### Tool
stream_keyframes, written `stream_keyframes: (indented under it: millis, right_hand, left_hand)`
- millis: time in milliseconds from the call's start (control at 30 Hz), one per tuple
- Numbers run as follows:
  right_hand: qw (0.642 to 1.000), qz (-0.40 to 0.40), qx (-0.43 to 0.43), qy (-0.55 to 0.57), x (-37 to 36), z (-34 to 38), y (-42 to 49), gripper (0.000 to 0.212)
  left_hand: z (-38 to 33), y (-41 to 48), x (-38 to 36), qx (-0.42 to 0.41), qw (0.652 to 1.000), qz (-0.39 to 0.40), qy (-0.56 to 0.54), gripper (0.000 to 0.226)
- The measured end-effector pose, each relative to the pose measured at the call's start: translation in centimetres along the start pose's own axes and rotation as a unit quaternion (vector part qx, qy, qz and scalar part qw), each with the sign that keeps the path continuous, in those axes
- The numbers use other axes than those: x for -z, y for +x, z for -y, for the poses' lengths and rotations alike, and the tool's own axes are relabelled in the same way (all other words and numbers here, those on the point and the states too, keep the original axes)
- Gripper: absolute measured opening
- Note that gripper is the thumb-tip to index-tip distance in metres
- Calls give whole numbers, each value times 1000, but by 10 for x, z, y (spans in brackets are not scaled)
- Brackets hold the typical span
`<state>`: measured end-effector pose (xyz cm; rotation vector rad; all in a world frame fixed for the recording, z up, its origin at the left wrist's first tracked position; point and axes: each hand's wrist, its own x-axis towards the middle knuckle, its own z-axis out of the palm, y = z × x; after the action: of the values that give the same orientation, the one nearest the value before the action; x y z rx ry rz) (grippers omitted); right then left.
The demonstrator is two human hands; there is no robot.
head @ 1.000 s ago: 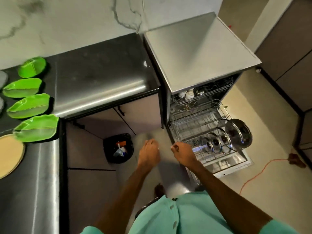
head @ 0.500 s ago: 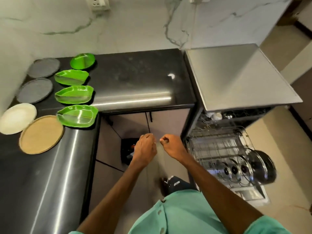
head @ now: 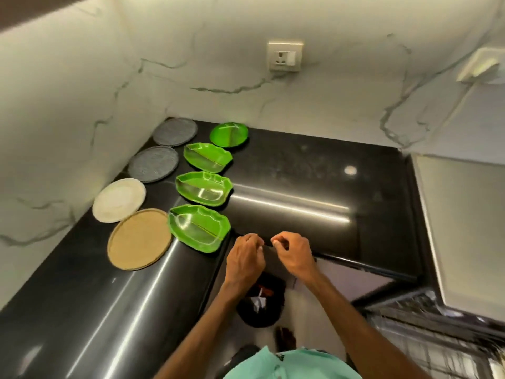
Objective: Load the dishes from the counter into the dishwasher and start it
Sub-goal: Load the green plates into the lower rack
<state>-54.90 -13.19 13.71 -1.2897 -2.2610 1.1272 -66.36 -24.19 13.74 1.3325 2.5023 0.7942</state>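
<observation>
Several dishes lie on the black L-shaped counter [head: 314, 187]. Three green leaf-shaped plates [head: 199, 231] and a round green plate [head: 229, 134] form a row. Left of them sit two grey plates [head: 153, 164], a white plate [head: 119, 200] and a tan plate [head: 140, 238]. My left hand [head: 244, 262] and my right hand [head: 293, 254] hover side by side at the counter's inner corner, fingers loosely curled, holding nothing. The left hand is just right of the nearest leaf plate. The dishwasher's pulled-out rack [head: 437, 332] shows blurred at the lower right.
The dishwasher's grey top [head: 464, 228] adjoins the counter on the right. A black bin [head: 261, 305] stands on the floor below my hands. A wall socket [head: 284, 55] sits on the marble backsplash. My foot [head: 285, 337] is on the floor.
The view has swung left and up from the dishwasher to the counter. Both hands rose from over the floor to the counter's inner edge, close to the nearest green leaf plate.
</observation>
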Motion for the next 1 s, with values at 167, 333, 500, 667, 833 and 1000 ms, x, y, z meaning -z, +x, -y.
stream_keyframes:
  millis: [167, 333, 500, 667, 833, 1000]
  right_hand:
    - [996, 84, 29, -10, -39, 46, 35, 10]
    - [992, 126, 2, -4, -78, 69, 70, 11]
    - [991, 118, -61, -13, -125, 73, 113, 39]
    - [987, 120, -103, -41, -156, 79, 149, 55]
    - [981, 159, -103, -42, -177, 77, 154, 29]
    - [950, 277, -139, 38, -170, 56, 159, 28]
  left_hand:
    - [47, 18, 35, 115, 990, -70, -30, 15]
    - [105, 29, 58, 232, 965, -103, -73, 21]
    - [158, 39, 75, 378, 911, -64, -155, 50]
    - [197, 55, 60, 462, 852, -24, -244, 57]
    - [211, 73, 51, 501, 808, -34, -310, 35]
    - [203, 80, 73, 515, 738, -6, -436, 15]
